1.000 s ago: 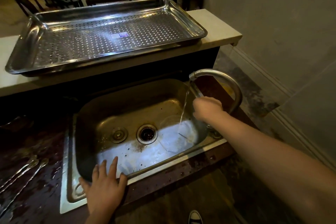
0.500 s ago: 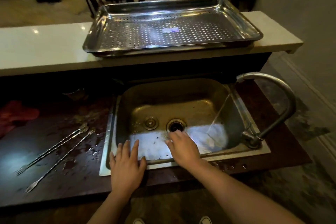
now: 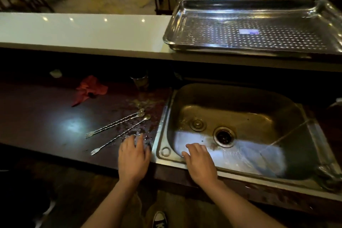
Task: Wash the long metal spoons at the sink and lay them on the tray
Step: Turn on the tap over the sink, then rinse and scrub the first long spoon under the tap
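Note:
Three long twisted metal spoons (image 3: 118, 126) with fork ends lie on the dark wet counter, left of the steel sink (image 3: 303, 116). Two lie close together, the third (image 3: 122, 135) sits nearer me. My left hand (image 3: 133, 155) rests flat on the counter beside the sink's left rim, fingers apart, just right of the nearest spoon. At the sink's front edge is my right hand (image 3: 199, 161), empty, with its fingers spread. A thin stream of water (image 3: 288, 133) falls into the sink at the right. The perforated steel tray (image 3: 177, 24) stands on the white ledge behind.
A red cloth (image 3: 90, 89) and a metal cup (image 3: 141, 81) stand at the back of the dark counter (image 3: 46, 116). The white ledge (image 3: 83, 31) runs above it. The sink drain (image 3: 224, 136) is open. Chairs stand beyond the ledge.
The view swung left. My right hand left the tap and came to the sink's front edge. My left hand shifted left off the sink rim onto the counter toward the spoons.

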`<state>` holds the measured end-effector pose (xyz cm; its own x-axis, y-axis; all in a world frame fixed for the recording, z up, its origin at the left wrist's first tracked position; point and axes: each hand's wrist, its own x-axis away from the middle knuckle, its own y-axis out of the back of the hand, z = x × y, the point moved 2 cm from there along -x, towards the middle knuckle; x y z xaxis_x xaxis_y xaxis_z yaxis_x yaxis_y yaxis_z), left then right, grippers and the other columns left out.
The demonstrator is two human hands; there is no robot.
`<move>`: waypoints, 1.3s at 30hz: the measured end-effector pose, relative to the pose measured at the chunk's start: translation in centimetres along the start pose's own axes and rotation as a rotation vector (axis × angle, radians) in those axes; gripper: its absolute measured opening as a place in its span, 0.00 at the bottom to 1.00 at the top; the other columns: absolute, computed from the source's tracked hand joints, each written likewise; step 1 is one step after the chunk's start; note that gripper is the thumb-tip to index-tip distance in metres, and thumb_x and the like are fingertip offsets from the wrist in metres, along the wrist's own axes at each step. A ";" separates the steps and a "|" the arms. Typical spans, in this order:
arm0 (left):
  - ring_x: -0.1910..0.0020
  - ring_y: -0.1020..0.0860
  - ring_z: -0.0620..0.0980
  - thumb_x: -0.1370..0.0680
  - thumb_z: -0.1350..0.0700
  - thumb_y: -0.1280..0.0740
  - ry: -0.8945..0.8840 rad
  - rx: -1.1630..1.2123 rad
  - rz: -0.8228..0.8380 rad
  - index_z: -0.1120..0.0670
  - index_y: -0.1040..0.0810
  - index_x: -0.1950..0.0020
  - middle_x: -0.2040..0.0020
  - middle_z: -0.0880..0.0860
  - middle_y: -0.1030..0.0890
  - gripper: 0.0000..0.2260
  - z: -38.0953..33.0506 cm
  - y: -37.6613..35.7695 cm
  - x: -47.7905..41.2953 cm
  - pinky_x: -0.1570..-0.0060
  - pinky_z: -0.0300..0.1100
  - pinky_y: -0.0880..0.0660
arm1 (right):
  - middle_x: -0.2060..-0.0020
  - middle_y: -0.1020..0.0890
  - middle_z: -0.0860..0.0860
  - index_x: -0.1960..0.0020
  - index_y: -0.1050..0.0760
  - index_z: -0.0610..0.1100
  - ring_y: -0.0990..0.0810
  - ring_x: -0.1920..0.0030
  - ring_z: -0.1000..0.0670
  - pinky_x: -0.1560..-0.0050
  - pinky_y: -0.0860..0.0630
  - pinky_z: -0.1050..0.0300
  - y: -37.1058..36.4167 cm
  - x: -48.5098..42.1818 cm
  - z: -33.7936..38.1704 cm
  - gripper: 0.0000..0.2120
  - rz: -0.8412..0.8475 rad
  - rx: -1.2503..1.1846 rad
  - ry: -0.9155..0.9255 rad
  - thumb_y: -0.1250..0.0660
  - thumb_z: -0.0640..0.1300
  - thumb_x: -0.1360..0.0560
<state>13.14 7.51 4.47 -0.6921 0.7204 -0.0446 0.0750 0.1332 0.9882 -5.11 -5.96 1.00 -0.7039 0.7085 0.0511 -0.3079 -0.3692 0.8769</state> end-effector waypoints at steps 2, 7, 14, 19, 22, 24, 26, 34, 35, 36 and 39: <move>0.48 0.26 0.62 0.25 0.54 0.33 0.073 -0.022 -0.030 0.58 0.23 0.39 0.48 0.60 0.23 0.16 2.3 0.8 -1.5 0.51 0.54 0.26 | 0.40 0.23 0.48 0.34 0.26 0.45 0.30 0.38 0.45 0.39 0.29 0.50 -0.3 -0.3 -0.1 0.17 -0.003 -0.037 -0.050 0.43 0.52 0.18; 0.50 0.27 0.62 0.24 0.60 0.36 0.138 -0.101 0.044 0.60 0.22 0.44 0.51 0.61 0.23 0.10 6.3 1.7 -5.1 0.52 0.54 0.28 | 0.42 0.22 0.46 0.38 0.25 0.44 0.29 0.39 0.44 0.41 0.30 0.50 -0.2 -0.9 -0.8 0.15 -0.056 -0.136 -0.179 0.41 0.51 0.18; 0.51 0.24 0.60 0.23 0.55 0.35 0.025 -0.121 0.146 0.59 0.22 0.51 0.52 0.58 0.22 0.07 7.9 0.8 -7.7 0.58 0.50 0.26 | 0.39 0.23 0.47 0.35 0.26 0.45 0.29 0.37 0.45 0.38 0.32 0.51 -0.2 -1.1 -0.9 0.17 -0.043 -0.146 -0.225 0.41 0.52 0.18; 0.54 0.23 0.61 0.25 0.60 0.36 -0.044 -0.146 0.164 0.59 0.23 0.54 0.56 0.58 0.23 0.04 8.1 0.6 -8.6 0.62 0.50 0.27 | 0.39 0.24 0.47 0.34 0.26 0.44 0.29 0.37 0.46 0.38 0.32 0.52 -0.2 -1.2 -0.8 0.18 -0.034 -0.129 -0.225 0.42 0.53 0.18; 0.54 0.22 0.61 0.27 0.61 0.35 -0.091 -0.160 0.194 0.59 0.23 0.55 0.56 0.58 0.22 0.03 8.1 0.6 -9.0 0.61 0.51 0.27 | 0.39 0.23 0.48 0.34 0.26 0.45 0.28 0.37 0.46 0.39 0.31 0.53 -0.2 -1.2 -0.8 0.18 -0.034 -0.135 -0.229 0.42 0.53 0.18; 0.53 0.22 0.61 0.29 0.61 0.34 -0.100 -0.178 0.212 0.59 0.23 0.54 0.55 0.58 0.21 0.05 8.0 0.6 -9.4 0.59 0.50 0.27 | 0.39 0.23 0.47 0.35 0.26 0.45 0.28 0.37 0.46 0.39 0.31 0.53 -0.2 -1.1 -0.9 0.17 -0.037 -0.129 -0.226 0.42 0.53 0.18; 0.52 0.21 0.61 0.30 0.61 0.33 -0.098 -0.175 0.219 0.59 0.23 0.54 0.54 0.59 0.20 0.07 7.9 0.6 -9.7 0.58 0.50 0.26 | 0.39 0.23 0.48 0.35 0.26 0.45 0.28 0.37 0.46 0.38 0.31 0.52 -0.2 -1.2 -0.9 0.17 -0.038 -0.123 -0.224 0.41 0.52 0.18; 0.60 0.23 0.63 0.32 0.62 0.30 -0.080 0.037 0.107 0.60 0.26 0.59 0.59 0.60 0.23 0.06 7.9 0.4 -9.3 0.63 0.50 0.29 | 0.40 0.23 0.48 0.35 0.25 0.45 0.27 0.38 0.47 0.39 0.30 0.52 -0.4 -1.2 -1.1 0.17 -0.049 -0.109 -0.218 0.40 0.53 0.19; 0.61 0.23 0.62 0.32 0.62 0.30 -0.050 0.112 0.071 0.59 0.26 0.60 0.61 0.59 0.23 0.06 7.8 0.4 -9.0 0.64 0.48 0.30 | 0.40 0.22 0.48 0.35 0.25 0.45 0.27 0.38 0.47 0.39 0.30 0.52 -0.4 -1.2 -1.1 0.17 -0.051 -0.111 -0.218 0.40 0.53 0.19; 0.62 0.24 0.60 0.32 0.62 0.30 -0.015 0.189 0.033 0.58 0.25 0.61 0.61 0.57 0.24 0.05 7.6 0.4 -8.7 0.65 0.46 0.32 | 0.40 0.22 0.48 0.35 0.25 0.45 0.27 0.38 0.46 0.39 0.30 0.52 -0.4 -1.2 -1.1 0.17 -0.050 -0.112 -0.218 0.40 0.53 0.19; 0.63 0.25 0.53 0.31 0.61 0.27 -0.002 0.346 -0.040 0.55 0.23 0.57 0.60 0.52 0.24 0.07 5.9 0.6 -7.4 0.64 0.44 0.33 | 0.40 0.22 0.47 0.35 0.25 0.45 0.26 0.38 0.46 0.40 0.29 0.52 -0.3 -1.2 -1.2 0.17 -0.020 -0.122 -0.227 0.39 0.53 0.19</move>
<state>22.53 6.25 4.50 -0.6979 0.7113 -0.0834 0.2869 0.3844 0.8774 -4.94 -7.43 0.08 -0.5395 0.8281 0.1524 -0.4051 -0.4140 0.8152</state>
